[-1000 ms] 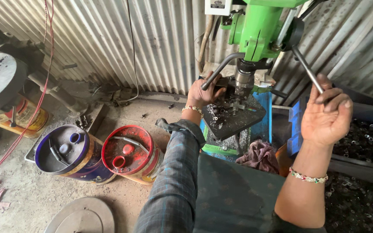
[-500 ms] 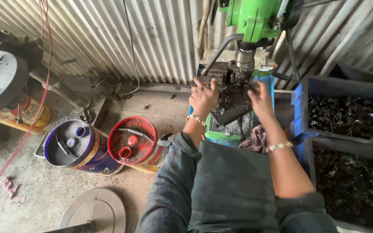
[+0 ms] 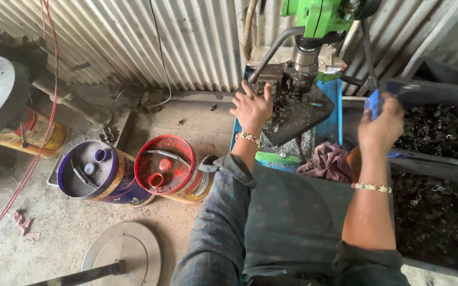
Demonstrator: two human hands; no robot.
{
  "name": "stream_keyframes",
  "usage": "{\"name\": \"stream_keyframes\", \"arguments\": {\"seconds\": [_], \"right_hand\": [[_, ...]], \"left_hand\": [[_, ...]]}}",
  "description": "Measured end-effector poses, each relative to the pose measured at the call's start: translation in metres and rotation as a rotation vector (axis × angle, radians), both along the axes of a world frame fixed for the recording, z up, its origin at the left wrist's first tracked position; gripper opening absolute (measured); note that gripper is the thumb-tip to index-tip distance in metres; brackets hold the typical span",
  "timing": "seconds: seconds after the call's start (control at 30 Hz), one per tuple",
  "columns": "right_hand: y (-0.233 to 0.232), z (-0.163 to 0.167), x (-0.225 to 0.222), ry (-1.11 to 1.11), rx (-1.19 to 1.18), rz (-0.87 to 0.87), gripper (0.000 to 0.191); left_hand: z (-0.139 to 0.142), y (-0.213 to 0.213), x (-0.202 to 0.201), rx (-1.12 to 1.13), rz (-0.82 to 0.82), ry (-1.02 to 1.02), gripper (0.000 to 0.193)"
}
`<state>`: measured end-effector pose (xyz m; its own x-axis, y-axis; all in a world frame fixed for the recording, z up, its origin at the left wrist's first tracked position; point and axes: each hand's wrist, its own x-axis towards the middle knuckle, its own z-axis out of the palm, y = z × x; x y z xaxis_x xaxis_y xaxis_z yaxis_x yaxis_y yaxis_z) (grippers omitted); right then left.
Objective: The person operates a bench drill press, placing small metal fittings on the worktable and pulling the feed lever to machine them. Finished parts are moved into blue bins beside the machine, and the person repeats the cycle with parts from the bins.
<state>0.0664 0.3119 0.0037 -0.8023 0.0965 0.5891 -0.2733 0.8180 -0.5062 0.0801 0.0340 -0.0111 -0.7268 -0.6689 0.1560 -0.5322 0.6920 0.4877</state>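
Note:
A green drill press [image 3: 324, 16] stands against the corrugated wall, its dark metal table [image 3: 306, 114] strewn with chips. My left hand [image 3: 253, 108] rests at the table's left edge, fingers spread, touching the clamp block under the spindle [image 3: 304, 55]. My right hand [image 3: 381, 127] is blurred in mid-air to the right of the table. It is at the near-left corner of a dark blue crate [image 3: 425, 92] full of small metal rings, with its fingers curled. The blur hides whether anything is in it.
A second bin of metal rings [image 3: 441, 222] lies by my right arm. A purple rag [image 3: 329, 161] sits below the table. On the floor to the left are a red-lidded can [image 3: 165, 167], a blue-lidded can [image 3: 88, 172], a round metal base plate [image 3: 123, 254] and a red cable [image 3: 43, 137].
My right hand came off the feed lever, dropped to the press table, then swung right toward the crate of rings. My left hand stayed at the table.

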Motion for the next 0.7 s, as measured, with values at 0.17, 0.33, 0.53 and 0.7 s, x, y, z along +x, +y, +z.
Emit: {"name": "stream_keyframes", "arguments": {"seconds": [0.17, 0.33, 0.53, 0.7], "right_hand": [[-0.074, -0.021, 0.022, -0.166, -0.147, 0.53, 0.026], [-0.121, -0.023, 0.027, -0.075, 0.151, 0.678, 0.034], [-0.117, -0.011, 0.024, -0.102, 0.176, 0.701, 0.036], [-0.114, -0.019, 0.021, -0.193, 0.159, 0.661, 0.049]], "left_hand": [[-0.001, 0.001, 0.002, -0.004, 0.009, 0.058, 0.094], [0.003, 0.002, 0.005, -0.043, 0.025, 0.099, 0.093], [0.007, 0.004, 0.006, -0.085, 0.041, 0.121, 0.091], [0.007, 0.005, 0.007, -0.105, 0.042, 0.133, 0.091]]}}
